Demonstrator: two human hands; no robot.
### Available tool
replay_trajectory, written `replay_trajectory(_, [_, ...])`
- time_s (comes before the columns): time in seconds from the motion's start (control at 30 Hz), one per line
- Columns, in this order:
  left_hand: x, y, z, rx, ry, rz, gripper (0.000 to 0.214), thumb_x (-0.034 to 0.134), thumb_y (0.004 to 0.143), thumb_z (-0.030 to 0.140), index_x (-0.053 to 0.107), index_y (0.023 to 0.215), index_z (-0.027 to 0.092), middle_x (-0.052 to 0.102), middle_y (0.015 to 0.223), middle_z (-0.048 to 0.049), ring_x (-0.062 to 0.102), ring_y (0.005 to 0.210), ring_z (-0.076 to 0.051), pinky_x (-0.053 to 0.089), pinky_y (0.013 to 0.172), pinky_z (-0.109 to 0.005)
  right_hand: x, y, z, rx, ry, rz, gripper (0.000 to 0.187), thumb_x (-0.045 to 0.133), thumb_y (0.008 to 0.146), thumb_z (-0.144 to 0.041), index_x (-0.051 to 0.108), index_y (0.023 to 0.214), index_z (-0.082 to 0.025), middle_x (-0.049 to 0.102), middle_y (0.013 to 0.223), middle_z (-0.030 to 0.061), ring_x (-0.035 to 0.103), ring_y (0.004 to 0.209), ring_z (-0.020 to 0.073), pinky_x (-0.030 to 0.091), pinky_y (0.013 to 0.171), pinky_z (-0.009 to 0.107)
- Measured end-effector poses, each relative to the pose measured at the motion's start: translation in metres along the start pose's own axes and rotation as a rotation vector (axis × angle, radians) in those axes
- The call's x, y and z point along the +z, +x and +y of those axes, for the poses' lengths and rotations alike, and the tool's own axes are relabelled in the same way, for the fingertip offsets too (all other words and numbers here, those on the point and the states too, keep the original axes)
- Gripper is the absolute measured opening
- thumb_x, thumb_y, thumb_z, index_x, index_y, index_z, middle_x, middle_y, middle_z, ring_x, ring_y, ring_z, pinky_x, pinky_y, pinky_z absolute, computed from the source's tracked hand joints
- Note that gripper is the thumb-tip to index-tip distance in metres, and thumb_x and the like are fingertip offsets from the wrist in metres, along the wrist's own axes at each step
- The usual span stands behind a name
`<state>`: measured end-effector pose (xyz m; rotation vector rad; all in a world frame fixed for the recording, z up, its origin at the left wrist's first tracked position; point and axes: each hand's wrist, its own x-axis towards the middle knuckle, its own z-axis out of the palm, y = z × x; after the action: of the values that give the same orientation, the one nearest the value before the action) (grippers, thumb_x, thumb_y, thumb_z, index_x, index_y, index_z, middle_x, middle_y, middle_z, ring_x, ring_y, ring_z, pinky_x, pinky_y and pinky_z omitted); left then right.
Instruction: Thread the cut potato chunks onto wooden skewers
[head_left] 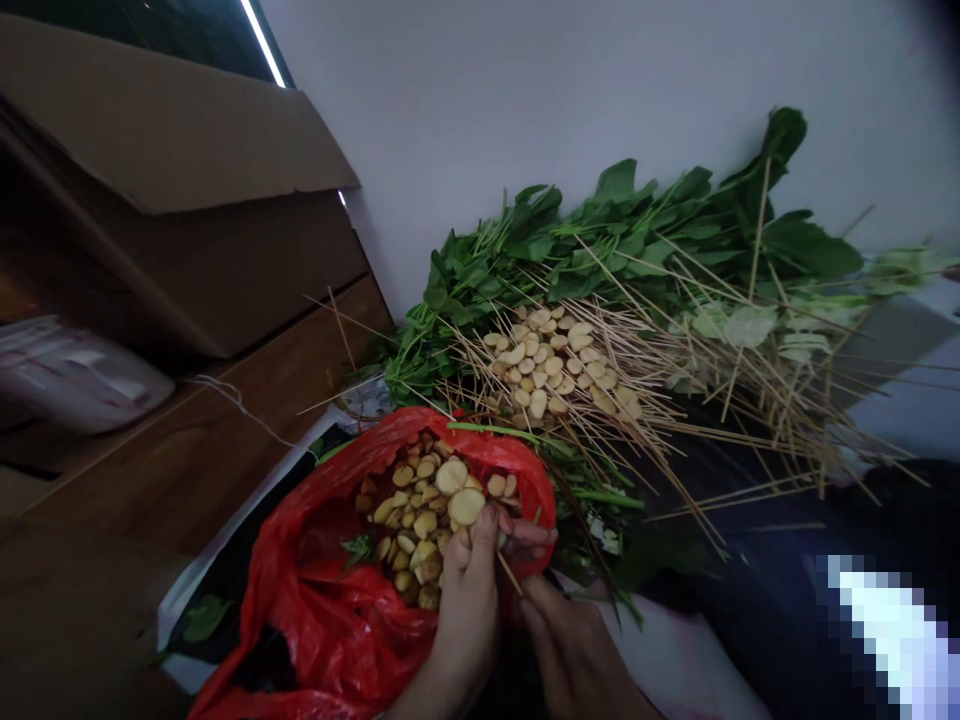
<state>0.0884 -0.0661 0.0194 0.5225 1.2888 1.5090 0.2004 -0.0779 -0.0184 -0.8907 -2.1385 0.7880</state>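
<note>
My left hand [471, 590] is closed around pale round potato slices [466, 506] with thin brown skin, two of them showing above its thumb. My right hand [574, 640], lower and to the right, pinches a thin wooden skewer [510, 573] whose upper end runs in toward the left hand's fingers. How far it passes into the slices is hidden. Under both hands lies an opened red plastic bag [330, 620], holding many more cut potato pieces [405, 520] and a small green sprig [360, 547].
Behind the bag lies a heap of skewered potato slices [555, 360], their sticks fanned rightward. Leafy green stems [540, 225] line the wall, with pale leaf skewers [750, 325] at right. A cardboard box [187, 140] and a plastic-wrapped bundle [82, 375] stand left.
</note>
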Motion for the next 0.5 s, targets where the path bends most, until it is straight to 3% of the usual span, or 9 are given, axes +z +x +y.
replay_trajectory(0.07, [-0.002, -0.001, 0.000, -0.001, -0.012, -0.005, 0.034, 0.061, 0.077, 0.056, 0.060, 0.073, 0.022, 0.074, 0.072, -0.0086, 0.071, 0.082, -0.028, 0.055, 0.075, -0.039, 0.003, -0.001, 0.000, 0.025, 0.010, -0.027, 0.024, 0.029, 0.092, -0.013, 0.051, 0.098, -0.022, 0.067, 0.070, 0.0034, 0.064, 0.055, 0.0158, 0.045, 0.052, 0.022])
replay_trajectory(0.2, [-0.005, -0.002, -0.004, 0.003, -0.004, 0.000, 0.035, 0.060, 0.079, 0.056, 0.064, 0.079, 0.021, 0.074, 0.074, -0.0096, 0.071, 0.086, -0.030, 0.054, 0.080, -0.041, 0.013, -0.005, 0.010, -0.066, -0.197, 0.007, 0.026, 0.036, 0.083, -0.010, 0.053, 0.100, -0.018, 0.068, 0.067, 0.0062, 0.064, 0.052, 0.0177, 0.044, 0.048, 0.022])
replay_trajectory(0.3, [-0.005, -0.001, -0.007, 0.008, 0.059, 0.084, 0.033, 0.063, 0.077, 0.054, 0.067, 0.077, 0.021, 0.074, 0.075, -0.0088, 0.070, 0.087, -0.030, 0.053, 0.082, -0.040, 0.020, -0.009, 0.014, 0.020, -0.202, -0.013, 0.036, 0.042, 0.079, -0.011, 0.052, 0.113, -0.018, 0.072, 0.079, 0.0082, 0.067, 0.057, 0.0177, 0.045, 0.048, 0.022])
replay_trajectory(0.4, [-0.005, 0.000, -0.010, -0.003, 0.087, 0.063, 0.036, 0.060, 0.078, 0.057, 0.068, 0.071, 0.022, 0.073, 0.072, -0.0087, 0.070, 0.086, -0.030, 0.054, 0.081, -0.041, 0.020, -0.009, 0.011, 0.116, -0.137, -0.088, 0.050, 0.045, 0.078, -0.012, 0.045, 0.128, -0.017, 0.072, 0.080, 0.0069, 0.070, 0.063, 0.0200, 0.047, 0.051, 0.022])
replay_trajectory(0.5, [-0.003, 0.001, -0.009, -0.012, 0.094, 0.032, 0.035, 0.061, 0.076, 0.057, 0.068, 0.067, 0.024, 0.071, 0.066, -0.0071, 0.069, 0.083, -0.030, 0.054, 0.080, -0.040, 0.018, -0.008, 0.010, 0.145, -0.130, -0.113, 0.044, 0.046, 0.082, -0.016, 0.049, 0.125, -0.018, 0.072, 0.080, 0.0068, 0.069, 0.060, 0.0205, 0.047, 0.051, 0.024])
